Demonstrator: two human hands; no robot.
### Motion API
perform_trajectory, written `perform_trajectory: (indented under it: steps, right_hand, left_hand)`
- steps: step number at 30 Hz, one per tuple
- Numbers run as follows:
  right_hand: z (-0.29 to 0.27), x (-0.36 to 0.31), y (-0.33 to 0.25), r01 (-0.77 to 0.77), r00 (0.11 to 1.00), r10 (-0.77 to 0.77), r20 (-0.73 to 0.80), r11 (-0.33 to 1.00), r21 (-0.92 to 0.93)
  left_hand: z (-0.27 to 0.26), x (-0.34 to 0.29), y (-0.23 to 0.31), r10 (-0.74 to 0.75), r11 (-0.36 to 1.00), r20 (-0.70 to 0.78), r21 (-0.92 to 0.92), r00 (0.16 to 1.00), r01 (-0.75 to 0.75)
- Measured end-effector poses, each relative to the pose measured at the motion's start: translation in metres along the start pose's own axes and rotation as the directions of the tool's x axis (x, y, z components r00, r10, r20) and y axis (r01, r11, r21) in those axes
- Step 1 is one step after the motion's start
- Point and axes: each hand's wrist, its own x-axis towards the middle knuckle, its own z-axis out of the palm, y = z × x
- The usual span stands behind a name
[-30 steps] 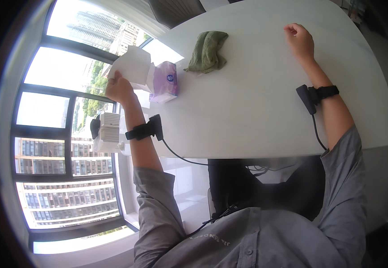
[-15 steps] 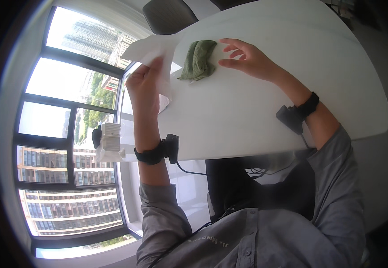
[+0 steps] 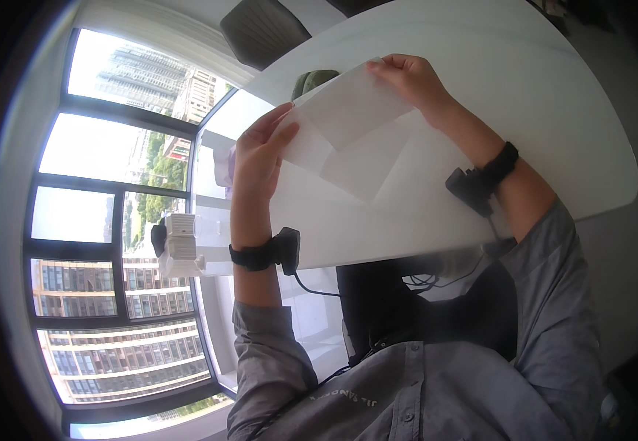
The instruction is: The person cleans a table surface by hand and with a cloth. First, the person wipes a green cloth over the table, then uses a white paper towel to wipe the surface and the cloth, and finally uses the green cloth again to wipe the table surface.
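A thin, whitish, see-through sheet point(image 3: 355, 110) hangs stretched above the table between my two hands. It shows overlapping layers, and I cannot tell whether it is paper or a plastic bag. My left hand point(image 3: 260, 154) pinches its left edge between thumb and fingers. At the upper right corner, my right hand point(image 3: 412, 82) grips it the same way. Behind the sheet lies a folded green cloth bundle point(image 3: 311, 82), mostly hidden by it. Both wrists carry black straps with small dark devices.
The white table point(image 3: 539, 103) has a curved far edge. A grey chair point(image 3: 264, 33) stands beyond it at the upper left. Windows line the left side, with a white box-like object point(image 3: 180, 235) near them. Cables point(image 3: 425, 283) hang near my lap.
My right hand has moved from open beside the green bundle to gripping the sheet. The sheet has been brought rightward and spread between both hands, and now covers most of the bundle.
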Motion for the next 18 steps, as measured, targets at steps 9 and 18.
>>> perform_trajectory:
  steps: [9,18]
  right_hand:
    - [-0.028,0.016,0.010,-0.143,0.956,0.158,-0.246,0.986,0.081]
    - [-0.033,0.023,0.025,-0.221,0.947,0.219,-0.236,0.975,0.021]
  left_hand:
    - [0.003,-0.056,-0.043,0.051,0.965,0.031,0.256,0.998,-0.058]
    - [-0.016,-0.064,-0.093,0.051,0.943,-0.075,0.333,0.996,-0.023]
